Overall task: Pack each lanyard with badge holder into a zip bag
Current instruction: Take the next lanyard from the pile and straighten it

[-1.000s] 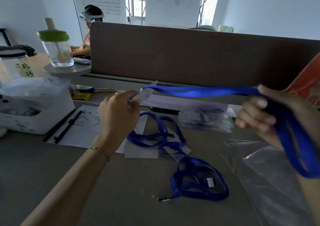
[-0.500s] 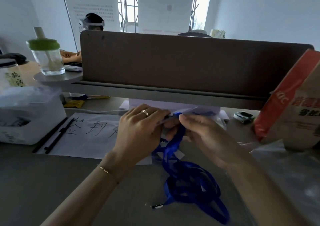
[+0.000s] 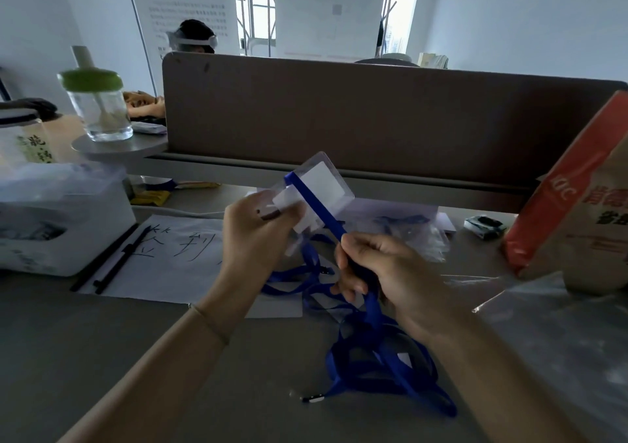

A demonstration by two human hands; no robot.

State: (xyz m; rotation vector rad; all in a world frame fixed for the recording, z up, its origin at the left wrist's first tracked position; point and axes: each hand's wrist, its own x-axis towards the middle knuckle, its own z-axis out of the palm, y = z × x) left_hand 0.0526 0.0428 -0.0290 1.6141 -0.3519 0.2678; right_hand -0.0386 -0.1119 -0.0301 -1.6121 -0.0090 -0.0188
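- Blue lanyard strap [image 3: 317, 206] is being wound around the clear badge holder [image 3: 323, 184], both held up above the desk [image 3: 102, 357]. One band of strap crosses the holder's face diagonally.
- Step, as I read it: bundling the lanyard onto its holder so it fits a bag. Bagging not started for this one.
- Left hand [image 3: 253, 238]: fingers closed on the lower corner of the holder, thumb side pinching it, holder tilted up and away from the camera.
- Right hand [image 3: 380, 272]: closed around the strap just below the holder, keeping it taut. The slack runs down out of the fist to the desk.
- Slack falls into a loose blue pile [image 3: 384, 361] near the right forearm. Can't tell which loops there belong to the held lanyard and which to spare ones. A small metal clip [image 3: 314, 399] lies beside the pile.
- More blue lanyards [image 3: 295, 277] lie flat behind the hands, partly on a white sheet with handwriting [image 3: 176, 249].
- Clear plastic bags [image 3: 560, 340] lie flat at the right, near the right arm; another crumpled clear bundle [image 3: 418, 235] sits behind the right hand, contents hard to read.
- Next move likely needs: more turns until the slack is used up, tension kept so the wraps don't slide off the slick plastic, then one hand pinning the bundle while the other fetches and opens a bag.
- Risk: loose end tangling with the other straps on the desk as it gets pulled up.
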